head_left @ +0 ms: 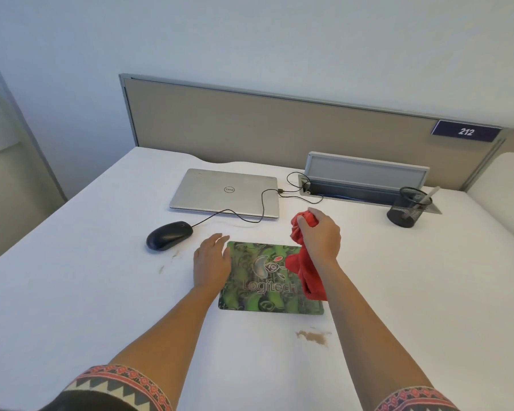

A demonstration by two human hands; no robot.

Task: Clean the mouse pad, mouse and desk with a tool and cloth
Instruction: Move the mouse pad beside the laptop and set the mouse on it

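The flat left hand [212, 262] presses the left edge of the green printed rectangular mouse pad [267, 280], which lies between both hands, long axis sideways, while the right hand [321, 235] grips the crumpled red cloth [306, 268] over its right edge.

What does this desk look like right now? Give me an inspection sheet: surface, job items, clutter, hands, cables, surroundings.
Surface: white desk with a brown smear in front of the mouse pad and small marks near the mouse.
Job's things: mouse pad flat on the desk; mouse off the pad, to its left; red cloth hanging over the pad's right side; tool: nothing seen.
Clutter: closed laptop; mesh pen holder.
Hands: left hand flat at the pad's left edge; right hand grips the cloth.
Cables: black cable from the mouse crosses the laptop's corner toward the open cable hatch.
Surroundings: beige partition with a 212 sign.
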